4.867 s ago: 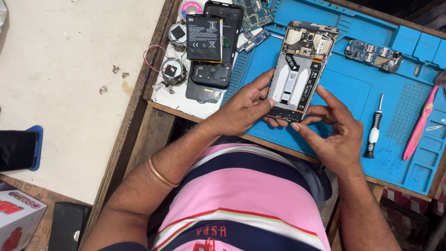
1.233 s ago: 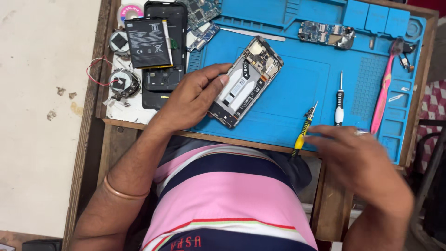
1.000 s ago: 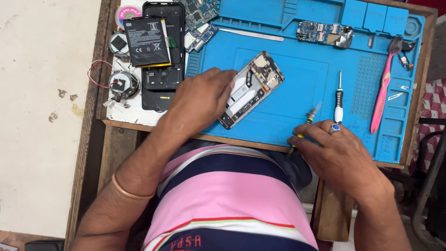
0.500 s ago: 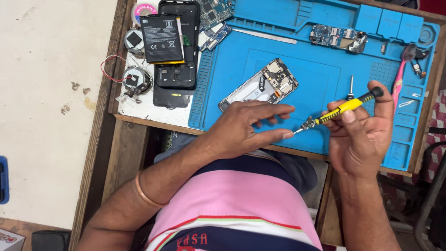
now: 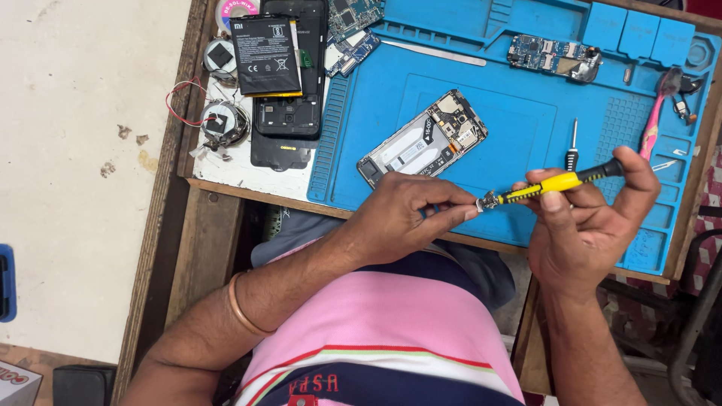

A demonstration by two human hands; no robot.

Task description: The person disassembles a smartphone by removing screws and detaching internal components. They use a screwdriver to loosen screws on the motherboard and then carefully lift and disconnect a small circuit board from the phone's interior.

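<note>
Bright, even daylight; shadows soft and short. Blue mat point(image 5: 526, 113) in sharp focus, no glare. Slight blur at frame edges.

Bare blue mat point(image 5: 519, 128) lies open between opened phone point(image 5: 423, 140) and small screwdriver point(image 5: 572, 147).

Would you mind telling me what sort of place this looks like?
Most likely a phone repair bench: an opened phone lies on a blue repair mat, a loose battery sits beside it, and the right hand holds a yellow screwdriver.
</note>
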